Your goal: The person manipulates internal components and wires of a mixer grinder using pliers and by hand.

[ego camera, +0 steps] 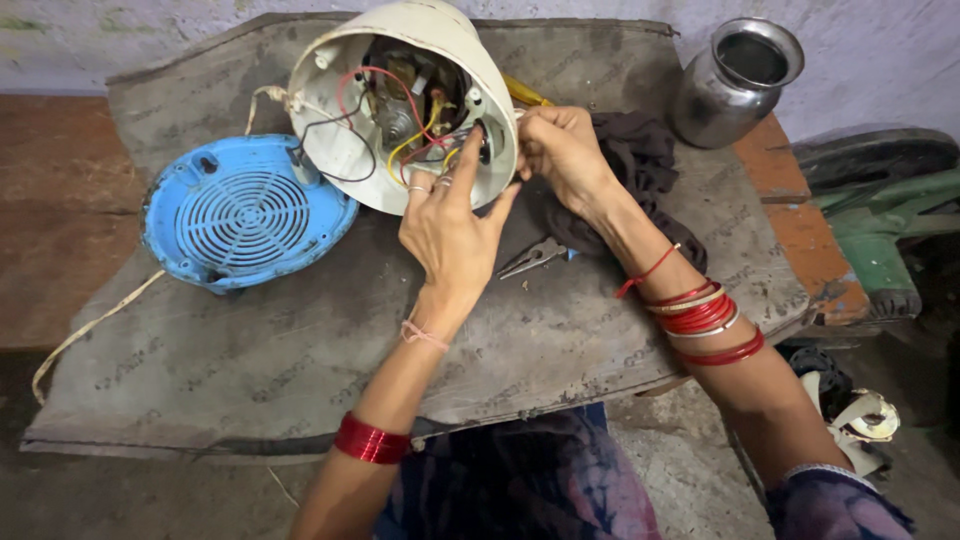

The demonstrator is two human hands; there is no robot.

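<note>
The left hand (452,228) is laid against the open mouth of the housing (420,95), fingers spread and reaching in among the wires (400,110); nothing is closed in it, as far as can be seen. The right hand (562,150) is pinched narrow at the housing's right rim, holding what seems to be a wire end or small part (too small to be told). The cream housing is tipped on its side near the far edge of the board (300,350), its mouth turned toward the person, with the motor (405,100) and red, yellow and black wires exposed inside.

The housing is judged to be stiff, smooth plastic, made heavier at the closed end by the motor, so it may roll on its curved wall; it is best gripped at the rim or wall. The wires are thin, soft and likely easily torn from their joints, and should not be pulled on.

Pliers (532,257) are lying just beside the left hand, partly on a dark cloth (640,170) under the right wrist. A blue grille (245,212) is set near the left edge, touching the housing, with a cord (85,330) trailing off. A steel pot (735,80) is standing by the far right corner
</note>
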